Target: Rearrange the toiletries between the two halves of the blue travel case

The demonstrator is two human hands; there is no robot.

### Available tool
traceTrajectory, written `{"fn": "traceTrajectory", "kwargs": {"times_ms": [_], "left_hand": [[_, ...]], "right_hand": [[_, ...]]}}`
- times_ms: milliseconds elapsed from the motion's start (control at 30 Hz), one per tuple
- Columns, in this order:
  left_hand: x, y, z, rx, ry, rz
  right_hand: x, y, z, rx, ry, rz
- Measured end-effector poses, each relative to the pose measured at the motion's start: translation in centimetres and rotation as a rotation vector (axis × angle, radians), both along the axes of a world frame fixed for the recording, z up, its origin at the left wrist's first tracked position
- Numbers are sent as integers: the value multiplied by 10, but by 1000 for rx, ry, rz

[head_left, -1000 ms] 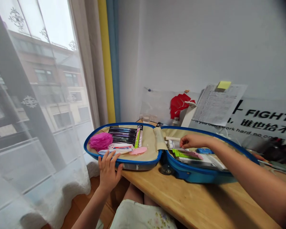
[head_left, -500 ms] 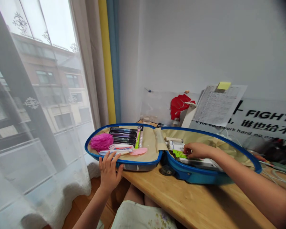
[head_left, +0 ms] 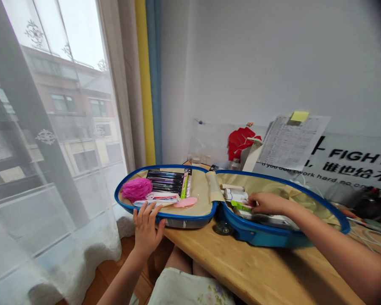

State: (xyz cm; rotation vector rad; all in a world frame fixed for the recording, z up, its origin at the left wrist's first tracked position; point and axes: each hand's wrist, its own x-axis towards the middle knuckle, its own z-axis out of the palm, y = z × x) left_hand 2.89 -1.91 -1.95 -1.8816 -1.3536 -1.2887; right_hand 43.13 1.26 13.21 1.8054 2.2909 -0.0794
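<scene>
— Start with what?
— With the wooden table [head_left: 228, 262], then one suitcase [head_left: 263, 238], set open on top.
— Looking how?
— Blue-rimmed and rounded, lined in cream, spread flat into two halves.
— And hands?
— Count two. See the left hand [head_left: 145, 231] laid over the near rim of the left half, fingers stretched and slightly apart. See the right hand [head_left: 264, 203] down inside the right half, fingers bent at the green packet [head_left: 240, 206]; gripping or just touching, cannot tell.
— Contents, by number?
— Find one pack of dark sticks [head_left: 165, 182], one pink mesh puff [head_left: 137, 189], one white pack [head_left: 164, 198] printed red and blue, and one pink oval piece [head_left: 186, 202], all in the left half. In the right, count one green packet beside white cylinders [head_left: 236, 195], too crowded to number.
— Smallest?
— Add one dark wheel [head_left: 224, 228], near the hinge.
</scene>
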Motion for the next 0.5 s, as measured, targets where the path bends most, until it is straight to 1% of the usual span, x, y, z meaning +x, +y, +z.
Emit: {"fn": "traceTrajectory", "kwargs": {"times_ms": [100,133,233,300,400,500], "left_hand": [[1,0,1,13,11,2],[1,-1,1,18,12,4],[1,-2,2,10,11,7],[1,-2,2,2,8,4],[2,-2,1,-5,-3,-3],[2,-2,1,-5,-6,-3]], "right_hand": [[3,0,12,101,168,-7],[2,0,16,109,253,-29],[-5,2,29,63,495,-121],[-14,5,35,80,585,-148],[-34,15,37,139,686,-91],[-57,26,35,125,805,-55]]}}
